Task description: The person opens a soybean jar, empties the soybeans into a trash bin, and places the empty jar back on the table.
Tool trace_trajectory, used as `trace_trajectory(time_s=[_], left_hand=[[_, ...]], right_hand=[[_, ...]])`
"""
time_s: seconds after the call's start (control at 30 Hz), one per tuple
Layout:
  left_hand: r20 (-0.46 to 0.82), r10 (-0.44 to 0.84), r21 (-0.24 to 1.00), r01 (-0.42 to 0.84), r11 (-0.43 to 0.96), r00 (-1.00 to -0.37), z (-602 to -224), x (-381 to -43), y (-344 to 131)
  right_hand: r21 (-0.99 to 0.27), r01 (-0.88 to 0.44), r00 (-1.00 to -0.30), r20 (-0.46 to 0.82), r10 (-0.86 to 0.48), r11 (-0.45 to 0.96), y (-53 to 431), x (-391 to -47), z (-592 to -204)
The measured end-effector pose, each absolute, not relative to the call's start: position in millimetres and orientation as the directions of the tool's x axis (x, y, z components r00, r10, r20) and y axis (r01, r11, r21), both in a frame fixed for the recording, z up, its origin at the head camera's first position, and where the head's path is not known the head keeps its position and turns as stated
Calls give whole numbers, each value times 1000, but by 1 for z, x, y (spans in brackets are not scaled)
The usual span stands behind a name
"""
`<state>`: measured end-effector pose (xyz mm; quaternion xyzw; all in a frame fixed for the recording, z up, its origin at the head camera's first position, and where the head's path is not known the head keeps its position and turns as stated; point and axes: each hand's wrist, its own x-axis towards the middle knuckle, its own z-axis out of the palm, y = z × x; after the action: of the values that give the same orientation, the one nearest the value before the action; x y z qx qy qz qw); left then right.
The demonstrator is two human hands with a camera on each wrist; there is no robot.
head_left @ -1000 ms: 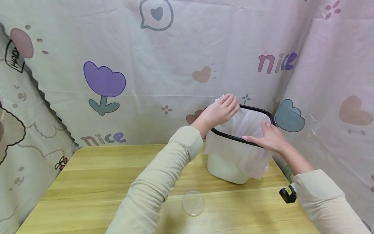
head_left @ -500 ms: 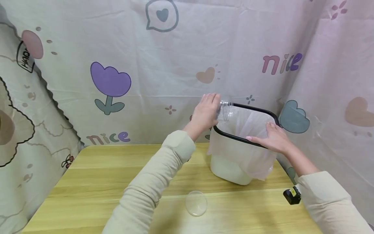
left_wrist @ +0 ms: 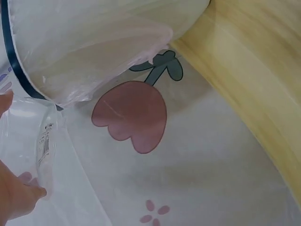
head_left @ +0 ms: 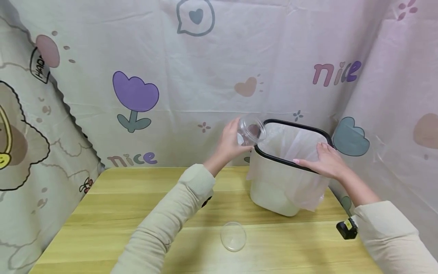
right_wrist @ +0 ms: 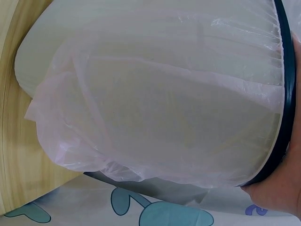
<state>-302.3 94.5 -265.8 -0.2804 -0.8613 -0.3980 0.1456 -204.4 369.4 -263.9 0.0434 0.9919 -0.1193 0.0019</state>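
My left hand (head_left: pixel 228 142) holds a clear plastic jar (head_left: pixel 251 131) just left of the bin's rim. The jar is tilted, its round mouth facing right toward the bin. In the left wrist view, the fingers are at the left edge, with a printed label on the jar wall. My right hand (head_left: pixel 326 160) rests over the front right of the black rim (head_left: pixel 284 161), thumb and fingers spread. That rim tops a white trash bin (head_left: pixel 270 194) lined with a translucent pinkish bag (head_left: pixel 302 190). A round clear lid (head_left: pixel 233 236) lies on the table in front.
The bin stands at the back right of a wooden table (head_left: pixel 137 213), close to the patterned cloth (head_left: pixel 195 76) hung behind and along both sides. A black wrist device (head_left: pixel 347 228) sits by the right sleeve.
My left hand has drawn back leftward from over the bin, bringing the jar out past the rim and turning its mouth into view. The right hand has stayed on the rim.
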Motion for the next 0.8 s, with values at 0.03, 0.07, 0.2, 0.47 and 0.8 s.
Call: trace_trajectory(time_s=[0.03,0.07,0.2,0.47,0.8], left_hand=[[483,356,618,599,508,-800,-268,-302,92],[488,346,631,598,494,-801,-271,-301,90],[495,303,660,579,479,-815,-282,-298,81],[486,262,717,552,426,-834,-305,-292,60],[460,258,757,527,386,-850,-333,-280,40]], right_hand=[[-239,86,-996,-15,84,967,369,-204,-264],[-239,85,-996,-16,84,967,370,-204,-264],[-236,81,-997,-14,80,968,370,-204,-264],[-230,74,-997,-20,71,970,371,-205,-261],[-227,64,-998,-15,62,972,372,-205,-263]])
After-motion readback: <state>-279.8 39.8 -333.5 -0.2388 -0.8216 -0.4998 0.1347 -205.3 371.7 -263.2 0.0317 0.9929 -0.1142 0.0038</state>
